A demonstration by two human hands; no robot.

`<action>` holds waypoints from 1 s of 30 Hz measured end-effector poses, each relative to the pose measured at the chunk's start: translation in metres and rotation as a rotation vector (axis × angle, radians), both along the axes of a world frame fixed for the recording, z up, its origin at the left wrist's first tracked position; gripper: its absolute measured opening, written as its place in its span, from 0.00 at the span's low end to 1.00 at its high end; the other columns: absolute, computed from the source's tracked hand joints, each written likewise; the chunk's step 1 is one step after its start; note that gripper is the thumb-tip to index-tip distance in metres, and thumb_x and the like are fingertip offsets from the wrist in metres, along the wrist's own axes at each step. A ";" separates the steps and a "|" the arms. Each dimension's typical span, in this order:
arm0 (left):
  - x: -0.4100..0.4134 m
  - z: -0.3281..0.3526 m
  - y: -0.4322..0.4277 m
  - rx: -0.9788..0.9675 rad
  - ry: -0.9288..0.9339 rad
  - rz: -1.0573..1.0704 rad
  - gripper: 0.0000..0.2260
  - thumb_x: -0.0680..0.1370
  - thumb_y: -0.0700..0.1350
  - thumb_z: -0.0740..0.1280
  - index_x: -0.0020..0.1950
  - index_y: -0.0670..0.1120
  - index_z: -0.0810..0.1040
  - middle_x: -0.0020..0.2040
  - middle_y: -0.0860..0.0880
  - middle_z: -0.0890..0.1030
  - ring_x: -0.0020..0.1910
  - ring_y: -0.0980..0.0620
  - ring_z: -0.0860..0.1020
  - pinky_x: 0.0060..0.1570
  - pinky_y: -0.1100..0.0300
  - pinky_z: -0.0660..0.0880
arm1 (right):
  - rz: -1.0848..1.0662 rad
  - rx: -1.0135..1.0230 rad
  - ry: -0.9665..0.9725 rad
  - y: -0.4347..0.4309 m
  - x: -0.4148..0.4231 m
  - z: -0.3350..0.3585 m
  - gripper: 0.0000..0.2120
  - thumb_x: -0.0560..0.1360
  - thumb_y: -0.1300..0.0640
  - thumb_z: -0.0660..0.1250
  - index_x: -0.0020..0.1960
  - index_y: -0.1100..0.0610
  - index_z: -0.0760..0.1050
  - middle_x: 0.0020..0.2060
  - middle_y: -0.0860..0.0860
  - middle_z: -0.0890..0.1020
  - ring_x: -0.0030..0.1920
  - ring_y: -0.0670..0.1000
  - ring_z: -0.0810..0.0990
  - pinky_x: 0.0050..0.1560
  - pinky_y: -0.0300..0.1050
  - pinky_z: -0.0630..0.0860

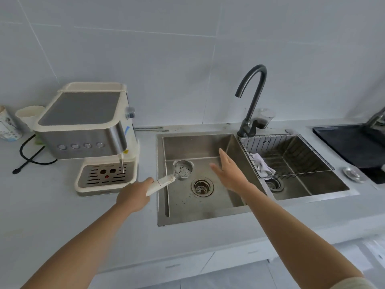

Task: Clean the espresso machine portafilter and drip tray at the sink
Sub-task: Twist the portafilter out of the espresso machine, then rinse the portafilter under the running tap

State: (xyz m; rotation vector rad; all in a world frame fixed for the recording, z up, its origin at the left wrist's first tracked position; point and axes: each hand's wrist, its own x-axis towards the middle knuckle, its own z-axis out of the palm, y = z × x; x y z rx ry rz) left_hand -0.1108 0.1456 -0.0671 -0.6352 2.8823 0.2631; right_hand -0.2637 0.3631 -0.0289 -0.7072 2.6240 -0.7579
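My left hand (pixel 134 195) grips the cream handle of the portafilter (pixel 183 168), holding its round metal basket over the left basin of the steel sink (pixel 208 215). Dark specks sit inside the basket. My right hand (pixel 228 171) hovers open over the same basin, fingers straight, to the right of the basket. The cream and steel espresso machine (pixel 87 130) stands on the counter to the left of the sink, and its slotted drip tray (pixel 106 176) sits in place at its base. A dark curved faucet (pixel 253 99) rises behind the sink between the two basins.
A drain strainer (pixel 202 187) lies in the left basin. The right basin holds a wire rack (pixel 291 142) with a white cloth (pixel 262 163). A black cooktop (pixel 354 144) is at far right. A paper cup (pixel 27 115) and black power cord (pixel 31 157) lie left of the machine.
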 end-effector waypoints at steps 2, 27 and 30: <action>-0.017 0.001 0.020 0.010 0.007 0.011 0.17 0.76 0.40 0.60 0.64 0.49 0.67 0.48 0.46 0.77 0.42 0.46 0.73 0.37 0.58 0.68 | -0.021 -0.009 -0.034 0.025 -0.012 -0.003 0.32 0.79 0.47 0.54 0.76 0.55 0.43 0.77 0.51 0.50 0.76 0.50 0.50 0.73 0.49 0.54; -0.250 -0.005 0.042 0.053 0.001 -0.022 0.16 0.75 0.40 0.61 0.63 0.49 0.68 0.51 0.45 0.80 0.47 0.44 0.79 0.41 0.56 0.73 | -0.698 -0.475 -0.623 0.066 -0.278 -0.031 0.16 0.78 0.42 0.55 0.51 0.54 0.69 0.33 0.50 0.67 0.32 0.49 0.66 0.33 0.41 0.64; -0.260 -0.008 0.046 0.068 -0.001 0.029 0.16 0.75 0.40 0.61 0.62 0.49 0.69 0.51 0.45 0.79 0.47 0.44 0.79 0.42 0.55 0.74 | -0.716 -0.603 -0.754 0.054 -0.308 -0.032 0.22 0.79 0.45 0.55 0.65 0.59 0.67 0.53 0.55 0.73 0.52 0.56 0.74 0.52 0.45 0.73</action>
